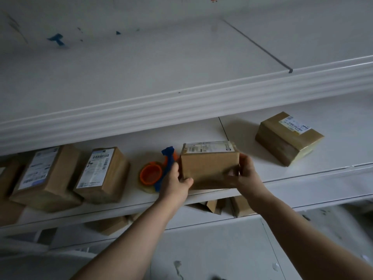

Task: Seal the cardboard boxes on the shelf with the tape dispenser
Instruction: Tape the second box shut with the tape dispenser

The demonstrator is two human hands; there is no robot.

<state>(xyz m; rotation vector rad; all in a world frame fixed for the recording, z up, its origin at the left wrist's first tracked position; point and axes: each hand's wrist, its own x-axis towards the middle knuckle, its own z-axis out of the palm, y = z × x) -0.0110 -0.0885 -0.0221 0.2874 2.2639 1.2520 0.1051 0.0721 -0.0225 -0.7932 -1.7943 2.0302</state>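
White metal shelf (333,152), mid tier, painted, w/ a thick ribbed front lip. Top shelf (141,67) above it is bare white, one dark seam (258,45) running diagonally to its edge. Wall behind is scuffed, w/ a blue smear (57,39) upper left. Light is dim and greyish. Pale surface below, speckled w/ marks.

Box (210,166) sits dead centre at the shelf's front edge, long side facing the camera; can't tell if it's lifted or resting. Left hand (175,182) grasps its left end, thumb on the front face, fingers round the side. Right hand (248,172) grasps the right end, thumb on the front, fingers curled over the corner. Both arms bare.

Dispenser (155,172) lies on the shelf just left of the box, partly behind the left hand: orange core, blue handle, clear tape roll. No hand on it.

Left box (103,174) and far-left box (48,174) lie flat beside each other, near the dispenser. Right box (288,138) sits well apart, angled, glossy as if wrapped in tape. More cartons (222,205) show on the tier below, under the lip.

Labels: every box on the mid tier has a white shipping label on top, w/ barcodes and a QR-type square on the left box. Print is too blurred to read; no brand legible.
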